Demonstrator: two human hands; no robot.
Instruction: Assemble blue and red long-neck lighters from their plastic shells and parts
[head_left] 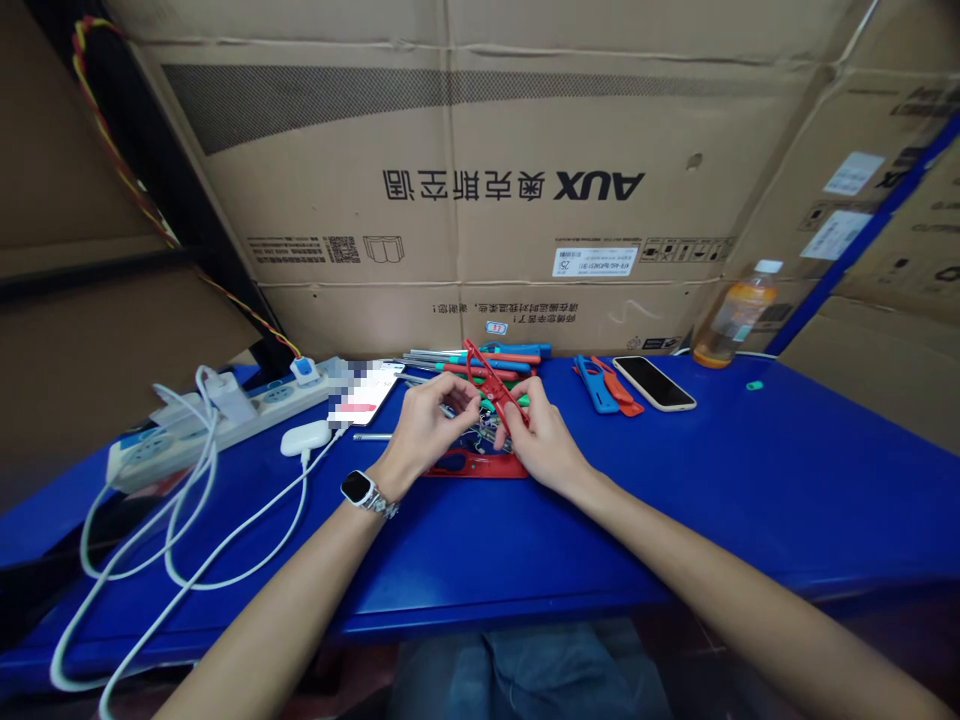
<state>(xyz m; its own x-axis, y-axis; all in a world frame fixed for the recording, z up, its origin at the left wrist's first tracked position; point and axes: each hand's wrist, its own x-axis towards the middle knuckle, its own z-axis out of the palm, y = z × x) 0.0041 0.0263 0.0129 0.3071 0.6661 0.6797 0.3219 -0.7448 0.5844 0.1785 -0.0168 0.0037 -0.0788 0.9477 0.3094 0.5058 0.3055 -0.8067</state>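
the small parts under the hands are partly covered and too fine to sort out; the hands also hide the middle of the pile of coloured handles with metal rods behind. a pale sheet to the left is partly pixelated. the right hand closes thumb and fingers on the lower end of a red plastic shell, holding it slanted above the desk, top leaning left. the left hand is curled, thumb and fingertips drawn together beside the shell; whether they grip anything, i cannot tell. both forearms reach inward, cut off below.
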